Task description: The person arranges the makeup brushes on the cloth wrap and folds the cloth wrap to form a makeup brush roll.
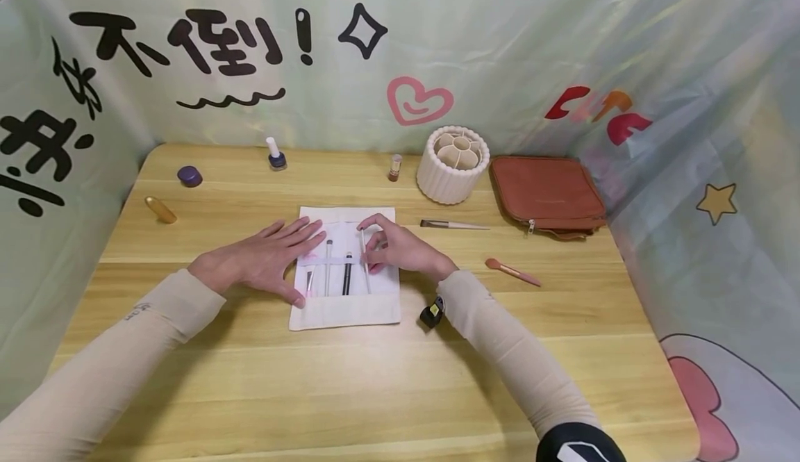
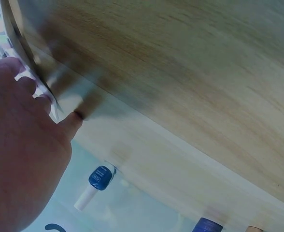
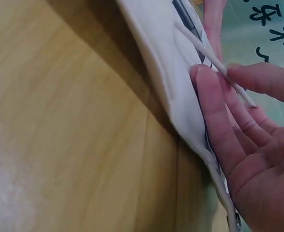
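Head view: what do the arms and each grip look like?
The left sleeve is beige, with small dark lettering near its cuff. The right sleeve, also beige, has a black device with yellow marking by the cuff and a black-and-white patch farther up. Left grip and right grip: gloveless.

The cloth case [image 1: 344,312] is coloured white; in it, a blk brush [image 1: 346,278] and a whitish stick [image 1: 367,274] are seen. R of case, a pink brush [image 1: 514,272] and reddish-brn pouch [image 1: 550,194] are noted; behind case, a cream cup [image 1: 445,180] (R) and dk-blue bottle [image 1: 277,161] (L). Under case, the table [image 1: 350,392] is patterned w/ yellowish wood grain.
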### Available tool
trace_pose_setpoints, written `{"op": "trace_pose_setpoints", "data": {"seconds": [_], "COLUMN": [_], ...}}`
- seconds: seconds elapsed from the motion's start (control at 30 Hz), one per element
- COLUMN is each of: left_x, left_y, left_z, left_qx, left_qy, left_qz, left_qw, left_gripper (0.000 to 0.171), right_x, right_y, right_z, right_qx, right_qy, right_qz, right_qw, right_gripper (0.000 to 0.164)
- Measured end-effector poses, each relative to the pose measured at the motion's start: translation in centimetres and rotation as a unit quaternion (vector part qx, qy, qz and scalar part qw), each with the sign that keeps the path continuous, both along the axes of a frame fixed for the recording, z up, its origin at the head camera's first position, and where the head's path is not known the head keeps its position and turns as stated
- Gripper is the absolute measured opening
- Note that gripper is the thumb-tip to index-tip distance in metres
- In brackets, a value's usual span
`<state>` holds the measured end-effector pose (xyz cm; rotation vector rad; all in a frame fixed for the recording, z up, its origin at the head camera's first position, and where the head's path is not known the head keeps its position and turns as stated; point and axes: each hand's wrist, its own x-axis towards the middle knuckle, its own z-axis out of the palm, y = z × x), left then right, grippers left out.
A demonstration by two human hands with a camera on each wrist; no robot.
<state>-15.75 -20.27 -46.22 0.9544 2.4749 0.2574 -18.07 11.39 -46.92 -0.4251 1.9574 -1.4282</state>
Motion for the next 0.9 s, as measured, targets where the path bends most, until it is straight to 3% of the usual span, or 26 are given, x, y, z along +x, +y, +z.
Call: {"op": "trace_pose_setpoints", "data": {"seconds": [0.23, 0.37, 0.5, 0.6, 0.77, 0.9], "left_x": [-0.1, -0.2, -0.2, -0.1, -0.2, -0.2], "left_y": [0.0, 0.0, -0.1, -0.1, -0.1, -0.2], "left_z": [-0.1, -0.2, -0.1, -0.1, -0.1, -0.2], "left_qx": [-0.004, 0.003, 0.005, 0.004, 0.008, 0.002], "left_qy": [0.000, 0.001, 0.000, -0.003, -0.001, -0.002], "left_qz": [-0.001, -0.005, -0.005, -0.005, -0.007, -0.004], "left_qw": [1.0000, 1.0000, 1.0000, 1.0000, 0.9999, 1.0000], "left_gripper": [0.136, 0.136, 0.136, 0.135, 0.135, 0.135], "right_x": [-0.4, -1.1, -2.2, -2.8, -3.1, -2.7], "right_y": [0.3, 0.2, -0.1, -0.3, -0.2, -0.1], "right_z": [-0.1, 0.7, 1.6, 1.6, 0.5, -0.3], "right_qx": [-0.008, -0.045, -0.089, -0.090, -0.050, -0.007], "right_qy": [0.002, 0.043, 0.087, 0.112, 0.122, 0.082], "right_qz": [-0.009, -0.080, -0.165, -0.195, -0.178, -0.111], "right_qw": [1.000, 0.995, 0.978, 0.970, 0.975, 0.990], "right_gripper": [0.046, 0.050, 0.051, 0.049, 0.050, 0.048]}}
